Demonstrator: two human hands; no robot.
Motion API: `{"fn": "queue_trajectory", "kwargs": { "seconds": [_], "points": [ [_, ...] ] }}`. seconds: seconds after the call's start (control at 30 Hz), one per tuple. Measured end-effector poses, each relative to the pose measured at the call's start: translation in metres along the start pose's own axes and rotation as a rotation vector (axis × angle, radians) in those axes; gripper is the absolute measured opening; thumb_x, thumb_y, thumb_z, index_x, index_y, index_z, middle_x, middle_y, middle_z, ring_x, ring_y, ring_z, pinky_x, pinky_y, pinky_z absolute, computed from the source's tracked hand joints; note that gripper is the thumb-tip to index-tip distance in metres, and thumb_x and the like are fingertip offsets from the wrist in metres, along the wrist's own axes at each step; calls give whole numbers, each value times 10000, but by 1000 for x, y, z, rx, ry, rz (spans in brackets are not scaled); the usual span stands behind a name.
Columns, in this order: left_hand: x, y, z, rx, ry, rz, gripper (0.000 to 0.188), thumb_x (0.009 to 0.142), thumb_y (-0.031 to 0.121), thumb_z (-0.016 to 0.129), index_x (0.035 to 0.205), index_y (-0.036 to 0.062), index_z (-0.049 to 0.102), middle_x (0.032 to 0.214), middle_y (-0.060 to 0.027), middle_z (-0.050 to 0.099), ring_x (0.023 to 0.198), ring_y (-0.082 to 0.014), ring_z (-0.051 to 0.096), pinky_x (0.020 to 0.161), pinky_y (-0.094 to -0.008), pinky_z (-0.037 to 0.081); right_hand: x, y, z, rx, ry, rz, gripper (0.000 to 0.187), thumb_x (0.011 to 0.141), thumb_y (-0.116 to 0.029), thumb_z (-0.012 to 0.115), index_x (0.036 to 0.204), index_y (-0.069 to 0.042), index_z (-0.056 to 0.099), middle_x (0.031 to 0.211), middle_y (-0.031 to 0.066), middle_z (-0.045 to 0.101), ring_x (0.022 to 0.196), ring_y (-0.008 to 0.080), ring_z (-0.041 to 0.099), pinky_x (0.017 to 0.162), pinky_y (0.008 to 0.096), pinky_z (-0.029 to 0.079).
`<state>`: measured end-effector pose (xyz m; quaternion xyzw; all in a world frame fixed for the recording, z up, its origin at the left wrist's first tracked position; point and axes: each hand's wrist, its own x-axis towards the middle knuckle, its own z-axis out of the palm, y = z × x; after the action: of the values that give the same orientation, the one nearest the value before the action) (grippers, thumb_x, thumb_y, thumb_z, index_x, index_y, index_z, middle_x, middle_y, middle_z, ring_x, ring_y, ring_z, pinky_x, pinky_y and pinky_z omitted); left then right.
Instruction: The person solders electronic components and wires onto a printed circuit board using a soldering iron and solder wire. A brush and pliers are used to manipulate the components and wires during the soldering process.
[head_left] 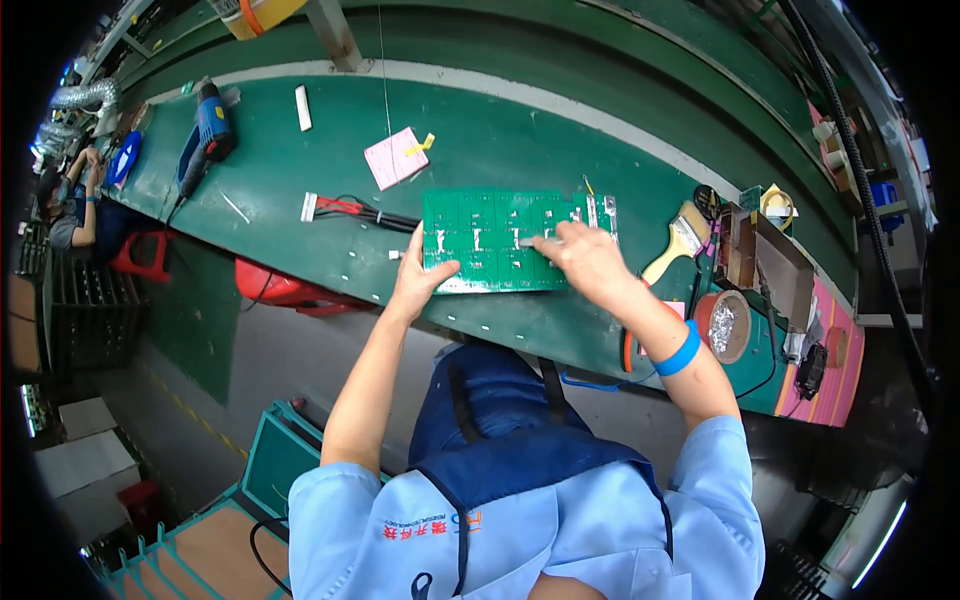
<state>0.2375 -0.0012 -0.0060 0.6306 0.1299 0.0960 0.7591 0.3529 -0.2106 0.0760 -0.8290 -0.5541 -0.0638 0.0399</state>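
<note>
Green circuit panel [497, 272] lay by the near edge of the surface [270, 150]. Left hand [416, 277] gripped its left side; right hand [594, 262] curled over its right half (whether it pinched anything could not be told). Paintbrush [681, 238] lay toward the surface's right end.

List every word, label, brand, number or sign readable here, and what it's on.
Light-blue shirt: red characters, smaller blue lettering and an orange-and-blue logo on the chest; I won't copy out the wording.
Pink paper: any writing too small to read.
Green circuit board: any markings too small to read.
Heat gun: any label too small to read.
</note>
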Motion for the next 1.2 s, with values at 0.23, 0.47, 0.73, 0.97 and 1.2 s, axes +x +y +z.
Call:
{"fn": "queue_trajectory", "kwargs": {
  "seconds": [0.23,0.47,0.73,0.97,1.2],
  "points": [
    [-2,5,1,30,-26,-71,708,646,26,623,1249,38,252,1162,-65,413,1060,-147,388,905,-264,287,-14,11,2,-2,73,197,278,677,-63,471,919,-142,583,684,91,524,656,205,565,525,311,459],
    [0,6,-1,41,-13,-61,700,654,40,620,1249,39,250,1159,-67,416,1058,-148,384,906,-262,280,-19,1,-6,215,-108,338,357,675,-24,462,1018,-106,508,750,139,553,659,278,574,555,372,467],
    [-2,13,-1,0,-45,-86,699,662,48,620,1250,34,243,1160,-83,414,1054,-154,393,901,-267,292,-41,-17,-5,462,-94,410,212,762,-55,471,970,-21,489,797,163,555,719,328,544,599,398,437],
    [1,3,-3,62,-31,-91,718,657,86,629,1256,45,236,1194,-85,378,1099,-167,347,928,-274,248,-55,-38,-18,685,-38,284,138,755,-25,491,873,-20,419,699,139,543,655,324,531,576,385,413],
    [-1,4,-5,82,-40,-94,723,654,76,616,1260,38,224,1189,-83,387,1102,-164,352,926,-272,253,-40,-51,-23,685,336,162,140,657,23,576,773,-32,521,775,102,514,623,283,523,591,345,422]
  ]
}}
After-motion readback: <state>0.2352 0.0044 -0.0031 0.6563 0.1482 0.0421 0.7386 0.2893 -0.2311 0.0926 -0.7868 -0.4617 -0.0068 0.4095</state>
